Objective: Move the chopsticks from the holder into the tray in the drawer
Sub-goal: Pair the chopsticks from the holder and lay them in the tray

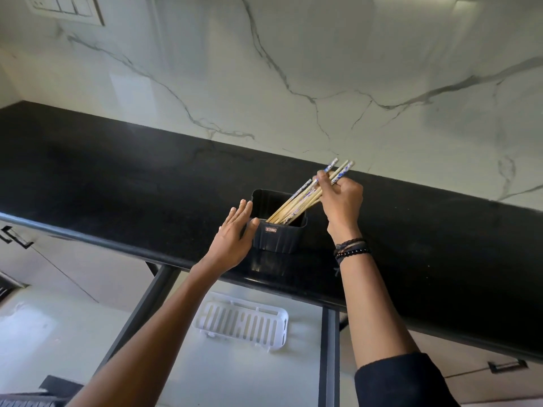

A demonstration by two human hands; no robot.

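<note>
Chopsticks (305, 198) are bunched in my right hand (342, 201), fingers closed around their upper ends, while their tips sit inside the black holder (279, 235) near the counter's (117, 183) front edge. My left hand (235, 233) is open, palm flat against the holder's left side without clasping it. If I lift at this slant, the tips may catch the rim and tip the holder, or a loose stick may slip out and miss the white tray (241, 323) in the open drawer (235, 377) below.
</note>
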